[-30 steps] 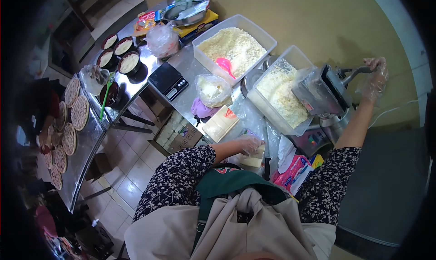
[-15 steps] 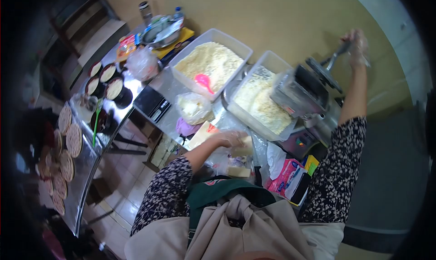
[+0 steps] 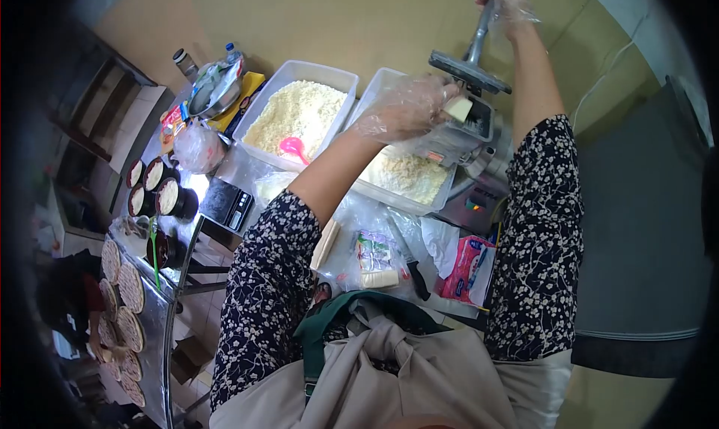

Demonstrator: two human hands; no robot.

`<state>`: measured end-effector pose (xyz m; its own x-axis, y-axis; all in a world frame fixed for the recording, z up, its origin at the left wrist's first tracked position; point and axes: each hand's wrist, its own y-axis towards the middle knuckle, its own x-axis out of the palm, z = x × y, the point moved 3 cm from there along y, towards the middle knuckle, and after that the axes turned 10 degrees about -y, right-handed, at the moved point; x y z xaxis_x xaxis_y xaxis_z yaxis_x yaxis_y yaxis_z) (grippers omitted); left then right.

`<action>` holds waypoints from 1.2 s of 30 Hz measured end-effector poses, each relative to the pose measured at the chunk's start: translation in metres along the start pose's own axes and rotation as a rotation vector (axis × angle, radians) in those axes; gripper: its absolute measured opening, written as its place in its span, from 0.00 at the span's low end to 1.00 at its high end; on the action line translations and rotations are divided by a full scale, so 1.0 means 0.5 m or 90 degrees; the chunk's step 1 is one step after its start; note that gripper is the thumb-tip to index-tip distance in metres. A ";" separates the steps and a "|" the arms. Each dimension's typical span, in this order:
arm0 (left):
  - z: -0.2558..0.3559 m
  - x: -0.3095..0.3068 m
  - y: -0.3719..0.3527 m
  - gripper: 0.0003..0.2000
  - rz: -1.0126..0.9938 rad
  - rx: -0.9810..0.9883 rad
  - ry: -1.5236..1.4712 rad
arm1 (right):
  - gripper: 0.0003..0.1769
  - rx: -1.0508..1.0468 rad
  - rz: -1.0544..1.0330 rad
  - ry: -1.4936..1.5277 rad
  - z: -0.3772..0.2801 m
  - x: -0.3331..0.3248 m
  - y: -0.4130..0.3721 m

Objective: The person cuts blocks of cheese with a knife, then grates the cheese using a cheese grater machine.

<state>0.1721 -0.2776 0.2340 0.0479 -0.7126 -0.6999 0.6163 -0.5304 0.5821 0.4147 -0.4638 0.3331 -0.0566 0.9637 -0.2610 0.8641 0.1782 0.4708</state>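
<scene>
My left hand, in a clear plastic glove, grips a pale block of cheese at the mouth of the grating machine's hopper. Raised at the top, my gloved right hand is closed around the machine's lever, and its press plate stands lifted above the hopper. Grated cheese fills a clear bin beneath the machine. Close to my apron lie a knife with a black handle, a cut cheese piece and a printed wrapper.
Left of the machine is another bin of gratings with a pink scoop. A black scale, filled dark pots and round flat bases stand further left, where another person's hand works. A pink tissue pack sits at right.
My left hand has risen from the cheese on the table to the hopper, now with a block in it. The lever stays raised in my right hand; the view has shifted.
</scene>
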 end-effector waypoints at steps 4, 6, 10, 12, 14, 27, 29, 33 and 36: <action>-0.020 0.039 -0.001 0.18 -0.139 -0.099 0.072 | 0.24 -0.006 0.042 -0.031 -0.016 0.026 -0.020; -0.026 0.045 -0.004 0.18 -0.161 -0.123 0.070 | 0.24 -0.012 0.061 -0.044 -0.025 0.041 -0.030; -0.020 0.030 -0.018 0.20 -0.078 -0.025 0.112 | 0.26 -0.028 0.095 -0.072 -0.056 0.076 -0.061; 0.006 -0.003 -0.028 0.20 -0.011 0.045 0.139 | 0.27 -0.010 0.103 -0.087 -0.101 0.088 -0.090; 0.048 -0.063 -0.019 0.18 0.000 -0.066 0.049 | 0.29 0.009 0.114 -0.098 -0.120 0.104 -0.138; 0.097 -0.083 0.181 0.18 0.262 -0.015 -0.018 | 0.12 -0.311 0.209 -0.046 0.011 0.150 -0.288; 0.101 -0.080 0.181 0.18 0.206 -0.066 -0.031 | 0.12 -0.307 0.215 0.086 0.000 0.163 -0.292; 0.090 -0.075 0.166 0.16 0.202 -0.068 -0.023 | 0.11 -0.279 0.225 0.109 -0.031 0.181 -0.319; 0.097 -0.067 0.154 0.15 0.228 -0.049 -0.048 | 0.11 -0.254 0.223 0.132 -0.056 0.192 -0.350</action>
<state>0.1801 -0.3167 0.3224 0.2146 -0.8804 -0.4228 0.6282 -0.2071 0.7500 0.2439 -0.3969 0.2494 0.0675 0.9905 0.1196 0.5959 -0.1362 0.7914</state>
